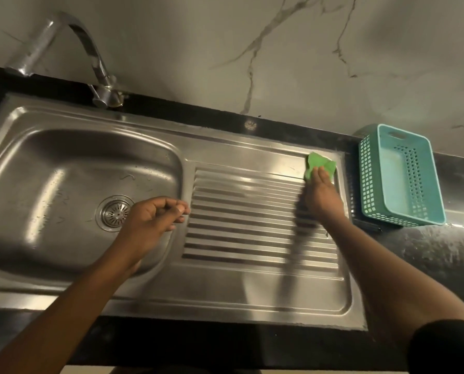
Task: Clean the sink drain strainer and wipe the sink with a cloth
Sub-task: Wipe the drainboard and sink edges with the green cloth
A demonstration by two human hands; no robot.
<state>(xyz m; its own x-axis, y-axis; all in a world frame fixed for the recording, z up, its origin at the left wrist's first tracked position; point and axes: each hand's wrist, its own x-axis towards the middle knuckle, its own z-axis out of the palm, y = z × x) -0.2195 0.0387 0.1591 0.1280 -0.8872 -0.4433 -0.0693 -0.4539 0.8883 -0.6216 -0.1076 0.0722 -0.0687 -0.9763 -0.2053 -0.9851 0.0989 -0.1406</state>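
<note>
A stainless steel sink (63, 163) with a ribbed drainboard (252, 217) fills the counter. The round metal drain strainer (114, 212) sits in the basin floor, partly hidden by my left hand. My left hand (155, 214) hovers over the basin's right edge with its fingers loosely curled, holding nothing. My right hand (323, 193) presses a green cloth (317, 163) flat against the far right corner of the drainboard, fingers straight on top of it.
A curved chrome tap (90, 49) stands behind the basin. A teal plastic basket (403, 176) sits on the black counter (441, 252) just right of the drainboard. A marble-patterned wall rises behind.
</note>
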